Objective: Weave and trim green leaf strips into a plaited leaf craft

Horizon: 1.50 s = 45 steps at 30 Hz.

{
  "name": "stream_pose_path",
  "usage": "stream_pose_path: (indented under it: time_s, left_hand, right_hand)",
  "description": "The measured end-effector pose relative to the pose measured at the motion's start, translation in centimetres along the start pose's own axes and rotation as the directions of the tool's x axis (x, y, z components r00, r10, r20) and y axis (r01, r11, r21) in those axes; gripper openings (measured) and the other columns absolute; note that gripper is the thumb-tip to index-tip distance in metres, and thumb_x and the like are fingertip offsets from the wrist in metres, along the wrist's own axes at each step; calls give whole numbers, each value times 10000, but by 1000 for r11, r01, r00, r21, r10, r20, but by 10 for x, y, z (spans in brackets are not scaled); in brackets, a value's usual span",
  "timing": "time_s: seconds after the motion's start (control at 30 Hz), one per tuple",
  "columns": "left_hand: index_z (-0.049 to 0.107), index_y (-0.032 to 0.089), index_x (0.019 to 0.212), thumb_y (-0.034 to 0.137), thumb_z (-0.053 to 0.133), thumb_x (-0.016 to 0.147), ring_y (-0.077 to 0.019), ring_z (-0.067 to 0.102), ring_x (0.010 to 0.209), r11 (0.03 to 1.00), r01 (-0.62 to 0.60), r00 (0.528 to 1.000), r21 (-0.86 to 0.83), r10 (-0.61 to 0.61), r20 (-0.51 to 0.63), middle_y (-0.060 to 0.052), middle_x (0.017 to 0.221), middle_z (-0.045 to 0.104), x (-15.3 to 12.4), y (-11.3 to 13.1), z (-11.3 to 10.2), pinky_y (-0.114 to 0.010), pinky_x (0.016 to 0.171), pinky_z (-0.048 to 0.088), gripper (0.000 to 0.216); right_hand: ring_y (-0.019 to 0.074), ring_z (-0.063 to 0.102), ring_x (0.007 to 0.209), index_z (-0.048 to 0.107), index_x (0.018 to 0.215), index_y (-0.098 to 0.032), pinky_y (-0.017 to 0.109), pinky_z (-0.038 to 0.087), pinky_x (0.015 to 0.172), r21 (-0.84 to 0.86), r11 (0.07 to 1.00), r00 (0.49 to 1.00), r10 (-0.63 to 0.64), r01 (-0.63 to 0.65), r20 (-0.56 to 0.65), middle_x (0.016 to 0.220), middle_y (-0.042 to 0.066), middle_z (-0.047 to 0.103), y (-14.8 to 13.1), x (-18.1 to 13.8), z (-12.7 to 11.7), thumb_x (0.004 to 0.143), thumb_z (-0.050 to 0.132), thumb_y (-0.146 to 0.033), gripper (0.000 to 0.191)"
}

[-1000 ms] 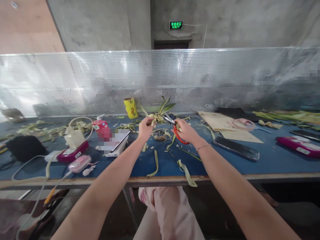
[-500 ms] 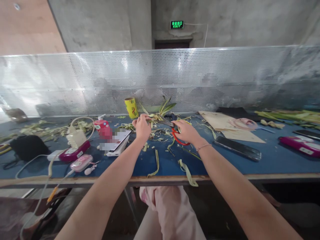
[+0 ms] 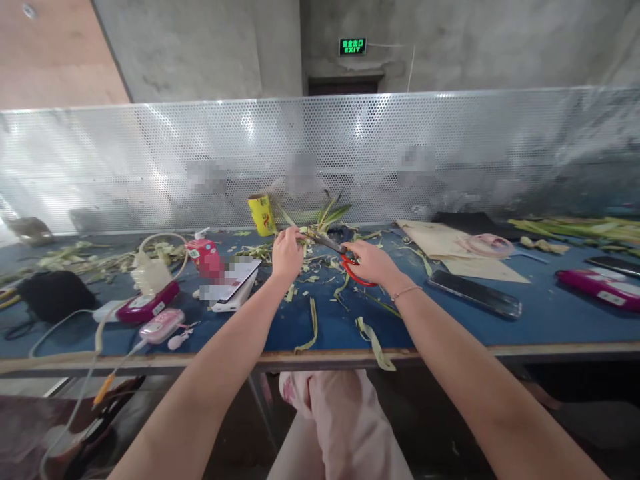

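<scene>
My right hand [image 3: 373,262] grips red-handled scissors [image 3: 350,261] whose blades point left toward my left hand [image 3: 286,254]. That left hand is pinched on a small green-and-tan plant piece [image 3: 303,235] held at the blade tips. Both hands hover over the middle of a blue table [image 3: 320,320], just in front of a bunch of green leaves [image 3: 327,217]. Cut leaf strips [image 3: 313,325] and small scraps lie below and around the hands.
A yellow can [image 3: 262,214] stands behind my left hand. To the left lie a phone on a stand [image 3: 231,285], a red carton [image 3: 203,252], pink devices [image 3: 150,308] and cables. To the right lie a dark phone [image 3: 475,294], brown paper [image 3: 445,248] and a magenta device [image 3: 597,290]. A perforated metal screen [image 3: 450,153] backs the table.
The scissor blades have swung left and come together at the plant piece. My left hand has shifted slightly back and right, still pinching it. My right hand has edged away from me.
</scene>
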<state>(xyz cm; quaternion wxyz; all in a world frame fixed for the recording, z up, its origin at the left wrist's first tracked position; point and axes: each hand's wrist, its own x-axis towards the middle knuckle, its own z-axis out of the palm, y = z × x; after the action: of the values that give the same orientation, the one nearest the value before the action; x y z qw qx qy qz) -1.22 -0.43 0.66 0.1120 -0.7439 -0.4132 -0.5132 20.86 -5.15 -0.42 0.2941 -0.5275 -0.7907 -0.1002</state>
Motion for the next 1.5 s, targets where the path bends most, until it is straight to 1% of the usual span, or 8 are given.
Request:
stream_pose_path:
  time_s: [0.1, 0.37, 0.47, 0.67, 0.77, 1.0, 1.27, 1.5]
  left_hand:
    - [461, 207, 982, 8, 509, 685, -230, 544, 1002, 1000, -13, 1000, 2, 13, -1, -64, 909, 633, 0, -3, 2, -384, 911, 399, 361]
    - [464, 196, 947, 12, 496, 680, -213, 541, 935, 1000, -3, 1000, -12, 3, -29, -76, 934, 570, 1, -6, 4, -380, 856, 432, 326]
    - [463, 191, 929, -5, 465, 676, -210, 538, 922, 1000, -29, 999, -2, 29, -24, -79, 928, 558, 1, -5, 3, -376, 844, 435, 320]
    - [466, 190, 944, -21, 417, 673, -209, 537, 937, 993, -119, 993, 10, 119, 9, -81, 920, 559, 1, -1, 2, -372, 851, 434, 347]
    - [476, 188, 953, -20, 402, 687, -212, 541, 942, 990, -138, 990, 14, 137, 29, -83, 913, 572, 1, 0, 3, -372, 847, 438, 346]
    - [479, 185, 982, -3, 404, 702, -217, 545, 957, 993, -121, 993, 2, 120, 19, -90, 923, 582, 0, 2, 4, -385, 863, 437, 345]
    - [470, 185, 979, 6, 390, 710, -226, 531, 1005, 995, -100, 995, 25, 99, 26, -105, 965, 581, 0, 3, 3, -400, 889, 428, 333]
    - [476, 180, 978, -2, 385, 708, -223, 533, 1011, 995, -98, 994, 14, 97, 51, -105, 970, 585, -1, 6, 4, -392, 892, 430, 338]
  right_hand:
    - [205, 585, 848, 520, 1234, -208, 293, 435, 693, -5, 1000, 1000, -5, 5, 3, 1140, 91, 582, 0, 0, 0, 799, 480, -438, 494]
    - [198, 586, 857, 531, 1217, -210, 280, 426, 699, -19, 1000, 1000, -13, 14, 10, 1094, 82, 605, -3, 0, -4, 799, 489, -423, 470]
    - [198, 586, 858, 534, 1214, -207, 274, 423, 683, -29, 1000, 1000, -3, 4, 15, 1099, 84, 604, -4, 0, -3, 791, 500, -429, 479]
    - [196, 586, 840, 535, 1208, -207, 264, 406, 646, -30, 999, 1000, 16, -16, 0, 1078, 84, 610, -5, 1, -2, 798, 483, -448, 478]
    - [189, 585, 806, 537, 1203, -203, 258, 393, 624, -35, 999, 1000, 18, -17, 8, 1056, 89, 617, -7, 2, -2, 800, 479, -450, 477]
    - [179, 577, 760, 538, 1193, -209, 252, 371, 582, -41, 999, 999, 34, -34, 11, 1025, 85, 623, -9, 2, -4, 795, 486, -468, 478]
    - [186, 583, 792, 549, 1186, -221, 260, 392, 634, -52, 998, 999, 29, -28, 22, 1032, 75, 624, -7, 2, -2, 790, 495, -452, 461]
    - [192, 594, 792, 547, 1191, -231, 259, 403, 633, -61, 997, 998, 51, -48, 46, 1019, 75, 634, -9, 2, -2, 799, 493, -439, 447]
